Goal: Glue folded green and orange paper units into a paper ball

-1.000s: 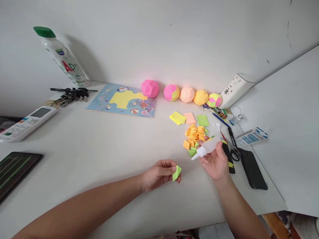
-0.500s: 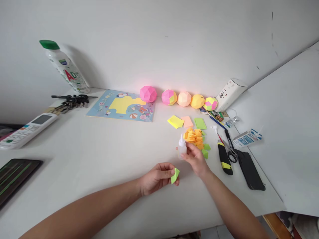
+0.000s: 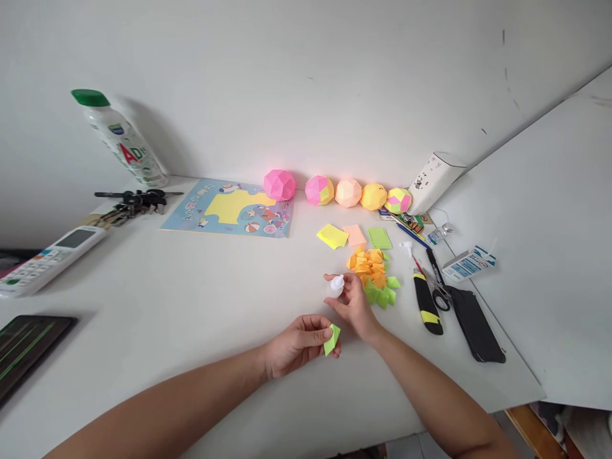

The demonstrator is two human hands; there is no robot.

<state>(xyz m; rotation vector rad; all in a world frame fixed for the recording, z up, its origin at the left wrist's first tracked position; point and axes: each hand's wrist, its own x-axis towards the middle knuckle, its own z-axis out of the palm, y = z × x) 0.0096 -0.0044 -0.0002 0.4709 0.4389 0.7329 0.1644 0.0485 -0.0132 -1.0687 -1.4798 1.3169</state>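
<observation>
Between thumb and fingers, my left hand (image 3: 301, 344) pinches a folded green paper piece (image 3: 331, 340) over the front of the white table (image 3: 229, 299). My right hand (image 3: 354, 306) is closed round a small white squeeze bottle (image 3: 336, 287) with a narrow tip, tilted to the right; the fingers partly cover its body. Just beyond that hand lies a heap of folded orange paper pieces (image 3: 368, 264), with several green folded pieces (image 3: 380, 294) at its near side. Behind the heap are yellow sheets (image 3: 333, 236), peach sheets (image 3: 354, 235) and green sheets (image 3: 380, 238).
Along the wall stand several faceted paper balls, one a pink ball (image 3: 279, 185). To the right lie a utility knife (image 3: 427, 303), scissors (image 3: 440, 296) and a black pouch (image 3: 477, 325). A remote control (image 3: 52, 260), keys (image 3: 129, 204) and a tall bottle (image 3: 122, 140) are on the left.
My right hand has moved left with the squeeze bottle, which has gone from upright to tilted. My left hand still pinches the green paper piece. The view has shifted slightly.
</observation>
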